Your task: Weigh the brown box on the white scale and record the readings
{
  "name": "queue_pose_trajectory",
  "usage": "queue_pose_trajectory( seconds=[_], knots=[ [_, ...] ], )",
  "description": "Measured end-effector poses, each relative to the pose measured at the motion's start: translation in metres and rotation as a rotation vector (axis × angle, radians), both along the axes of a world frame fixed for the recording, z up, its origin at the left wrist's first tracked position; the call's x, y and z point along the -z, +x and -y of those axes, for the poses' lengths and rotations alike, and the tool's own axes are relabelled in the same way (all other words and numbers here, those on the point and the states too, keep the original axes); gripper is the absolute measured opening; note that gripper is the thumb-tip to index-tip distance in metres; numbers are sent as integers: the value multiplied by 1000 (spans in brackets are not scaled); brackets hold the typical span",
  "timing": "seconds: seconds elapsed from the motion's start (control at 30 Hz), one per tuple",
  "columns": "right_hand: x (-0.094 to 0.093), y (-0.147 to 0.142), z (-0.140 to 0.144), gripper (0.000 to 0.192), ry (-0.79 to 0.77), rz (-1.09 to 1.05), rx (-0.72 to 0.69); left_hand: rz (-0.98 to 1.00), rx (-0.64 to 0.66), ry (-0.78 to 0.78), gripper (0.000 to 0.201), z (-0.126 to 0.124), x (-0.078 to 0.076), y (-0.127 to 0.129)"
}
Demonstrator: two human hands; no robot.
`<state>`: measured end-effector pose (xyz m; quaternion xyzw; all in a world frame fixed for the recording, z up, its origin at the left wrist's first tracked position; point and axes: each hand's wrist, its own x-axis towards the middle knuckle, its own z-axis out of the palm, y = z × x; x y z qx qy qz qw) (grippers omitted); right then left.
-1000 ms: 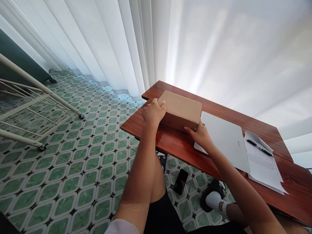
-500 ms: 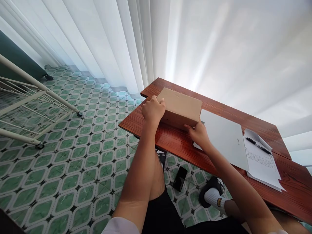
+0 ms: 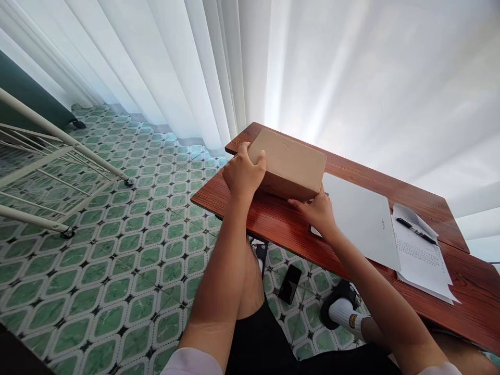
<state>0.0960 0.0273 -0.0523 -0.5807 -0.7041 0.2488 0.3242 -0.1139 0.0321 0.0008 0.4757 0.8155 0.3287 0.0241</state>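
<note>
Gripping a shut cardboard box [image 3: 291, 161], contents hidden: left hand [image 3: 242, 174] and right hand [image 3: 317, 211], on the table [image 3: 273, 224].

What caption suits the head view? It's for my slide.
Both hands, left hand and right hand, grip a cardboard box on a wooden table.

Single head cam, looks forward and down from above, close over the table [image 3: 281, 229]; curtain [image 3: 351, 78] beyond, floor [image 3: 117, 250] left.

The box [image 3: 289, 162] sits on the table [image 3: 281, 229], left of the laptop [image 3: 361, 219]. Papers [image 3: 422, 260] lie right of the laptop, with a pen [image 3: 415, 230] on top. A phone [image 3: 289, 284] lies on the floor under the table.
</note>
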Motion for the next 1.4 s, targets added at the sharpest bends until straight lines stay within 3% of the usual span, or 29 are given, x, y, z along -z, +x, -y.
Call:
queue_pose_trajectory(
  seconds=[0.23, 0.37, 0.43, 0.63, 1.0, 1.4],
  knots=[
    [-13, 3, -5, 55, 151, 43, 81, 115, 204, 43, 85, 4, 0, -12],
    [-17, 5, -7, 50, 131, 6, 81, 102, 302, 4, 117, 4, 7, -18],
    [-16, 6, -8, 49, 137, -11, 74, 74, 326, 0, 124, 3, 10, -19],
    [-14, 8, -7, 44, 144, -18, 88, 8, 346, 46, 116, 5, 9, -14],
    [-25, 25, -7, 34, 231, 48, 197, -61, 268, 132, 103, 4, 4, 7],
    [-45, 100, 2, 33, 247, 95, 297, -17, 398, 156, 90, -1, 1, 62]
  ],
)
